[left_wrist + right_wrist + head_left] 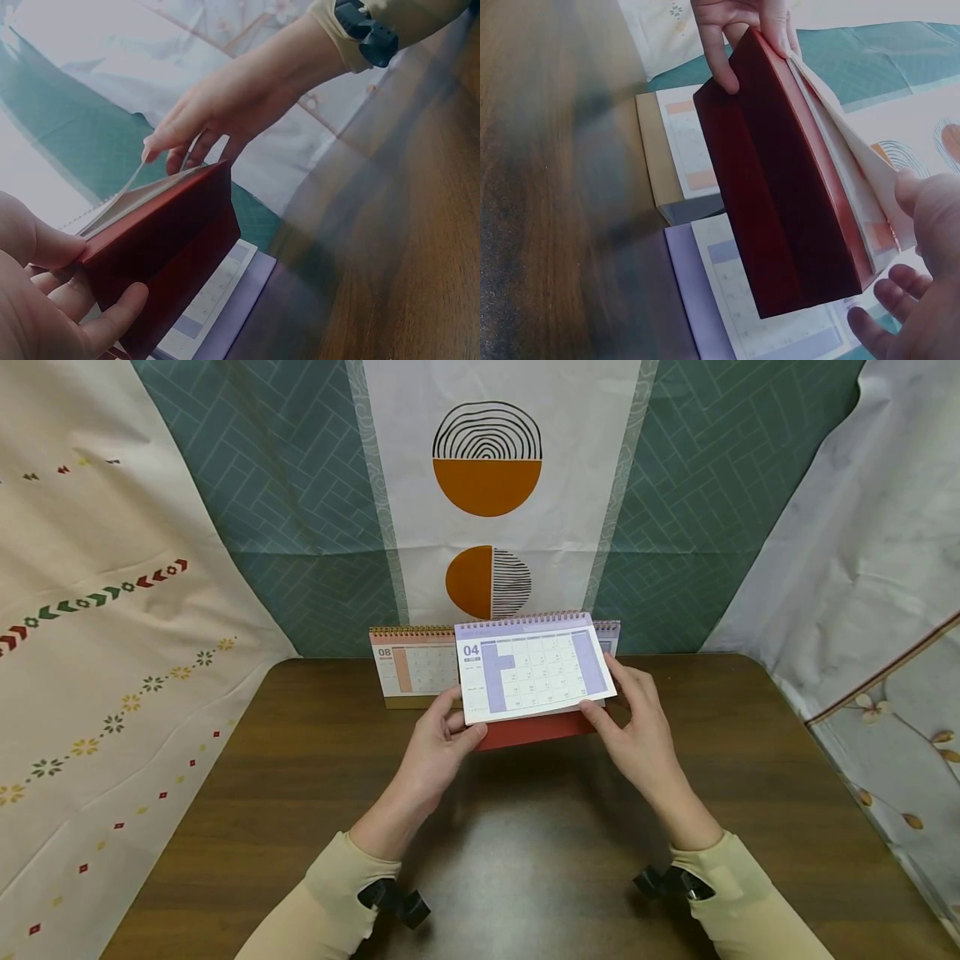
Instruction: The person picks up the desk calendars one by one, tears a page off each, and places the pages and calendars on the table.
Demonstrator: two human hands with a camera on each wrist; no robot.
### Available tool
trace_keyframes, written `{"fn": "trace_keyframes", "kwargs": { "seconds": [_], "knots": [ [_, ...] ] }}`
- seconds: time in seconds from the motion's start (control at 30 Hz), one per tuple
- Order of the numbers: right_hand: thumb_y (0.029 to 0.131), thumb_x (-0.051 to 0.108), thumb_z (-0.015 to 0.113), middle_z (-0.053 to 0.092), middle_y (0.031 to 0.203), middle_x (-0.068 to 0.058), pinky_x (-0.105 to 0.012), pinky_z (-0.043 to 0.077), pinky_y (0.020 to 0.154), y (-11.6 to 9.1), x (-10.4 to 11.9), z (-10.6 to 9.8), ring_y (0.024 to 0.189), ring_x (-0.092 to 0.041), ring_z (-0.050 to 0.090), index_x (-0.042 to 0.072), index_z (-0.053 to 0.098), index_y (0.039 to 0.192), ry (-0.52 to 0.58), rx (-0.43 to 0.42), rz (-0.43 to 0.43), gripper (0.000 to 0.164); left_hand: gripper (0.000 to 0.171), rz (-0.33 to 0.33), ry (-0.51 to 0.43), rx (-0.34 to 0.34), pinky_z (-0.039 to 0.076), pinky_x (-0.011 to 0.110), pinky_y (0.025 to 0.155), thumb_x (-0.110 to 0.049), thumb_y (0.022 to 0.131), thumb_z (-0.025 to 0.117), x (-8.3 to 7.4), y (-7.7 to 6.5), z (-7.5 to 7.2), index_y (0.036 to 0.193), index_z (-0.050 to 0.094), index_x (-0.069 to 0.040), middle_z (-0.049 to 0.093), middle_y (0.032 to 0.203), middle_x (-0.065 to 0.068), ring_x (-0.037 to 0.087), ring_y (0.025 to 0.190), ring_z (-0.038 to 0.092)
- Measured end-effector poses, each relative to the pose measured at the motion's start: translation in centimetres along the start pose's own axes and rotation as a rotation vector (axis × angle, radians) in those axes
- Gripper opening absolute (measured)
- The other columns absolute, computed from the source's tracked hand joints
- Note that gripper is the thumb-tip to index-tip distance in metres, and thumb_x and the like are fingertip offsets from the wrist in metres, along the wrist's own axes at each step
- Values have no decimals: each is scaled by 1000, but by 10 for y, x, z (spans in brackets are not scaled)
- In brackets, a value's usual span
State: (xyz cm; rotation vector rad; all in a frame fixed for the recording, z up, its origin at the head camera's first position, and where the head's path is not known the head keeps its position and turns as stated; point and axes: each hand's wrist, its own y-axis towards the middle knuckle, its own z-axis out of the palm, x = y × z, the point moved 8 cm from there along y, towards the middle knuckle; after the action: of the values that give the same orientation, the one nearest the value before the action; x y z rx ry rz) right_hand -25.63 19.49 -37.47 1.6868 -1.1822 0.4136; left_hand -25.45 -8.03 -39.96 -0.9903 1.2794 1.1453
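A desk calendar (536, 670) with a red base (776, 187) is held up tilted, clear of the tabletop, its purple page reading 04. My left hand (432, 745) grips its lower left corner, thumb in front and fingers around the red base. At the lower right, my right hand (642, 735) pinches pages by thumb and fingers; in the right wrist view these pages (866, 161) bow away from the base. Behind stand a calendar with an orange page (423, 670) marked 08 and a purple calendar (701, 292), the latter mostly hidden in the head view.
The brown wooden table (300, 827) runs back to a green patterned cloth (300, 485) with a white printed panel (570, 485). Pale cloths hang at the left (135, 635) and right (847, 568). Each wrist wears a small black camera.
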Motion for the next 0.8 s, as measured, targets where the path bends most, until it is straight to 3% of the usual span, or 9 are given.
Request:
{"fn": "trace_keyframes", "kwargs": {
  "seconds": [0.6, 0.73, 0.8],
  "knots": [
    [100, 13, 84, 47, 153, -20, -9, 41, 103, 0, -5, 2, 132, -33, 58, 6, 46, 165, -31, 38, 28, 76, 61, 1, 17, 13, 58, 30, 93, 9, 105, 66, 2, 0, 3, 160, 49, -11, 75, 135, 18, 26, 107, 76],
    [101, 18, 82, 46, 155, -20, -17, 46, 105, 0, -7, 3, 132, -34, 57, 7, 45, 167, -70, 60, 48, 76, 62, 5, 13, 14, 58, 30, 92, 10, 105, 67, 2, 0, 3, 160, 49, -10, 75, 135, 18, 26, 107, 76],
    [102, 19, 82, 46, 156, -21, -27, 49, 104, -1, -7, 4, 132, -34, 56, 8, 45, 167, -99, 66, 54, 76, 61, 6, 11, 13, 58, 30, 92, 10, 105, 66, 3, 0, 3, 160, 49, -10, 75, 134, 19, 26, 106, 76]
  ]
}}
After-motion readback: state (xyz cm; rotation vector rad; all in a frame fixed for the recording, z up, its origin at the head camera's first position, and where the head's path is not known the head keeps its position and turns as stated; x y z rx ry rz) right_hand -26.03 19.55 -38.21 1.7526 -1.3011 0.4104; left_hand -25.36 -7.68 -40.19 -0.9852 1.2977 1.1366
